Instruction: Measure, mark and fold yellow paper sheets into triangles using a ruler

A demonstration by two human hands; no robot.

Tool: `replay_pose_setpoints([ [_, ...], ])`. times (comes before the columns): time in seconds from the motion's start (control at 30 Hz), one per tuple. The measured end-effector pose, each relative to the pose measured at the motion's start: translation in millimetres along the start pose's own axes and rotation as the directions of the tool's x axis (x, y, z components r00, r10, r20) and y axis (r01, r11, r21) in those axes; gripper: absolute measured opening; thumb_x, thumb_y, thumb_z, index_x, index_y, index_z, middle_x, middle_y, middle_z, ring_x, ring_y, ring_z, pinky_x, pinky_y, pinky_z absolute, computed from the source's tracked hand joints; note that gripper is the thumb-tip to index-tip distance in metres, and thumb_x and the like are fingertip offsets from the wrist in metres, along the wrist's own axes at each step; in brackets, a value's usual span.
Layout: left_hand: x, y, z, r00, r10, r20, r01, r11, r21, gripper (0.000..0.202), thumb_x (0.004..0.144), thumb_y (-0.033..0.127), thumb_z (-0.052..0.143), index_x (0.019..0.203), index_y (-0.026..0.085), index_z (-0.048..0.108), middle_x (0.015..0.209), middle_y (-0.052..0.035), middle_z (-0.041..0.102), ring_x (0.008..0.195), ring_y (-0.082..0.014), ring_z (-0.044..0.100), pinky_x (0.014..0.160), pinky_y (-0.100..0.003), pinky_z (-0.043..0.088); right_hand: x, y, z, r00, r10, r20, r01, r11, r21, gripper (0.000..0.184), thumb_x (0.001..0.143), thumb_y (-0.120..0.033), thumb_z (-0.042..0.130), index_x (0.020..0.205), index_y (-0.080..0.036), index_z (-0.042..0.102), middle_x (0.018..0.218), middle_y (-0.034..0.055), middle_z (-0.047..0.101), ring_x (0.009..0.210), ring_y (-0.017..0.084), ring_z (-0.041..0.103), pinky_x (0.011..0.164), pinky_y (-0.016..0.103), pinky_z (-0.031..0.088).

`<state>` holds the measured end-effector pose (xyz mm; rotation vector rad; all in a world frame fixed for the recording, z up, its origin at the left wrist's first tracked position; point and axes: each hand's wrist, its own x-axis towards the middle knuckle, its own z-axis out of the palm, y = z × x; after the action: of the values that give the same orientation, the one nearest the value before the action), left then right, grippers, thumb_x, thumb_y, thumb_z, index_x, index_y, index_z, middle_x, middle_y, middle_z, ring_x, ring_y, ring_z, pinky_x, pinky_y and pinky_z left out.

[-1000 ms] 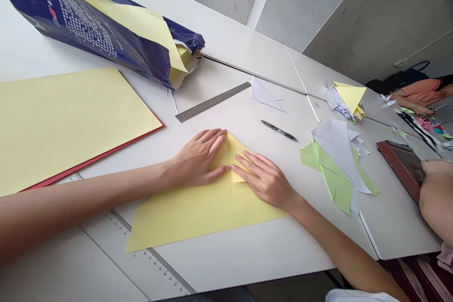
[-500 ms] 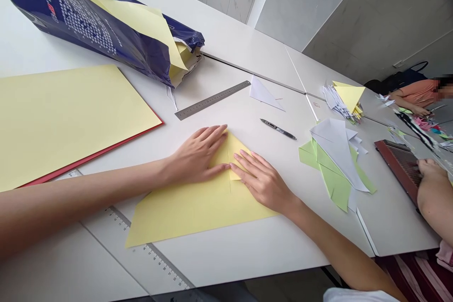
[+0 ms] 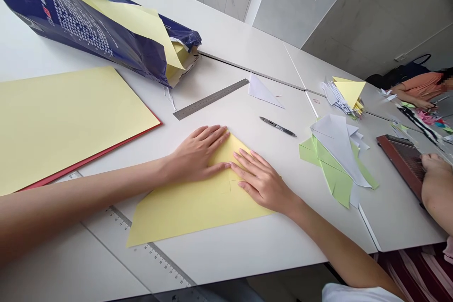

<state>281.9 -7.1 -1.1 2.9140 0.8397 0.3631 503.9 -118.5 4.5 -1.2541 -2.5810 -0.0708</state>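
A pale yellow paper sheet [image 3: 184,212] lies on the white table, folded into a point at its far end. My left hand [image 3: 198,153] presses flat on the folded part from the left. My right hand [image 3: 262,181] rests flat on it from the right, with its fingertips almost meeting the left hand's thumb. Neither hand grips the paper. A folded yellow flap [image 3: 230,155] shows between them, partly hidden by my fingers. A steel ruler [image 3: 211,99] lies just beyond my hands, with a black pen [image 3: 278,126] to its right.
A blue bag [image 3: 92,23] holds yellow sheets at back left. A yellow sheet on a red board [image 3: 71,127] lies left. Green and white paper pieces [image 3: 336,151] lie right, near a paper trimmer [image 3: 399,163] under a co-worker's hand [image 3: 433,165]. Another person [image 3: 419,89] sits far right.
The small yellow flap edge between my hands now lies flatter, and my right hand sits slightly lower on the sheet. The co-worker's hand has shifted on the trimmer.
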Motion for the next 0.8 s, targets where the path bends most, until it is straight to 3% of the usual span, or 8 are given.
replay_pose_setpoints([
  [0.8,0.4,1.3,-1.9,0.999,-0.029,0.044,0.029,1.0,0.001,0.085,0.093,0.071,0.022,0.155,0.014,0.018,0.161,-0.0084,0.022,0.149,-0.0242,0.022,0.123,-0.04,0.016,-0.9,-3.0,1.1,0.999,0.047,0.001,-0.047,0.998,0.038,0.045,0.102,-0.029,0.04,0.144,-0.016,0.048,0.15,0.0109,0.045,0.148,0.024,0.03,0.12,0.051,0.034],
])
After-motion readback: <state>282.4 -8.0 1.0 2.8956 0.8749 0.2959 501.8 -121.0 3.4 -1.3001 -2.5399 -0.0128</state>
